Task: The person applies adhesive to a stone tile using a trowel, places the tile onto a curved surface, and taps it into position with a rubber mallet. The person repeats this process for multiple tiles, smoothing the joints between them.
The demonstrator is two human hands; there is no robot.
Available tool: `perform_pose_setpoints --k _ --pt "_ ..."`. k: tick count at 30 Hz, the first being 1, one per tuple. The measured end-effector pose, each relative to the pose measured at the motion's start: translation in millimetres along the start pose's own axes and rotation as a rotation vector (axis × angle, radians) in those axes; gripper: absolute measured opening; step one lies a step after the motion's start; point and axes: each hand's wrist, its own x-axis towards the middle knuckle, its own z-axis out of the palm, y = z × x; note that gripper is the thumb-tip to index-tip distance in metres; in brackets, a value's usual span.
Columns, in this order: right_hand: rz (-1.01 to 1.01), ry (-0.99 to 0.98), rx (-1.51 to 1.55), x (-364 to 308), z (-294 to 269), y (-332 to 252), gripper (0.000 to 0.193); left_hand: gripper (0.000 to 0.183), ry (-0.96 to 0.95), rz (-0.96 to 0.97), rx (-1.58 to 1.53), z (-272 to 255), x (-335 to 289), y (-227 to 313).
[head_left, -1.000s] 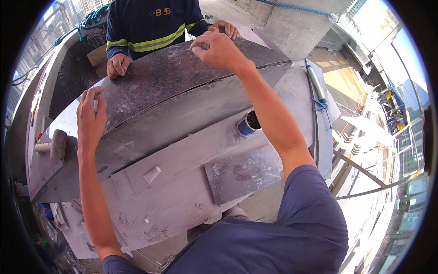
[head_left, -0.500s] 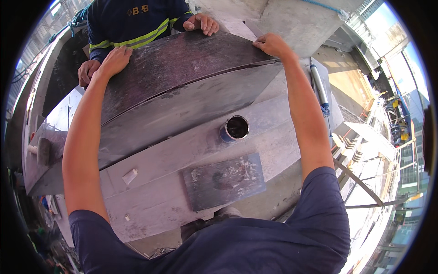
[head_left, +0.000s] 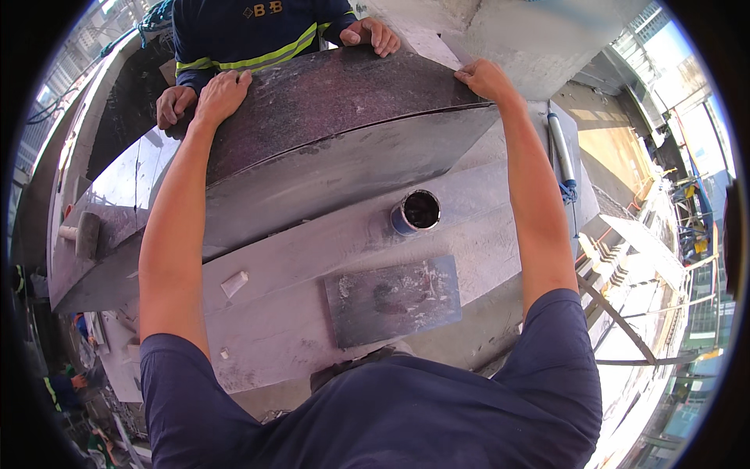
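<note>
A dark, dusty stone slab lies on top of a grey stone front panel. My left hand grips the slab near its far left edge, fingers bent over it. At the slab's right end, my right hand pinches the corner between thumb and fingers. Across from me, a person in a dark top with a yellow-green stripe rests one hand on the far edge. That person's other hand is beside my left hand, by the slab's left end.
An open can with dark contents stands on the grey ledge. Nearer me lies a smeared dark board. A mallet rests at the left, a caulking gun at the right. A small pale block sits on the ledge.
The whole scene has shifted slightly right in view. The dark gap under the slab's front edge looks narrower towards its right end. Both my hands stay on the slab.
</note>
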Motion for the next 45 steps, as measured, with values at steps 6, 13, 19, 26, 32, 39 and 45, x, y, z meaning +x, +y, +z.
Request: perform_pose_setpoints --k 6,13,19,26,32,39,45 --pt "0.037 0.011 -0.052 -1 0 -3 0.031 0.064 0.084 0.017 -0.024 -1 -7 -3" --pt "0.028 0.037 -0.079 -6 3 -32 0.033 0.043 0.135 0.017 0.023 -4 -26 -13" --pt "-0.028 0.147 -0.15 -10 9 -10 0.034 0.047 0.157 -0.095 -0.014 -13 -40 20" --pt "-0.046 0.114 -0.144 -7 10 -16 0.033 0.05 0.062 -0.114 -0.017 -19 -40 16" --pt "-0.002 0.106 -0.157 -12 6 -21 0.033 0.05 0.064 -0.107 -0.044 -23 -44 14" --pt "0.037 0.123 -0.206 -16 5 -31 0.034 0.047 0.179 -0.104 -0.09 -15 -45 12" --pt "0.004 0.127 -0.18 -16 4 -24 0.034 0.048 0.17 -0.101 -0.112 -20 -47 14"
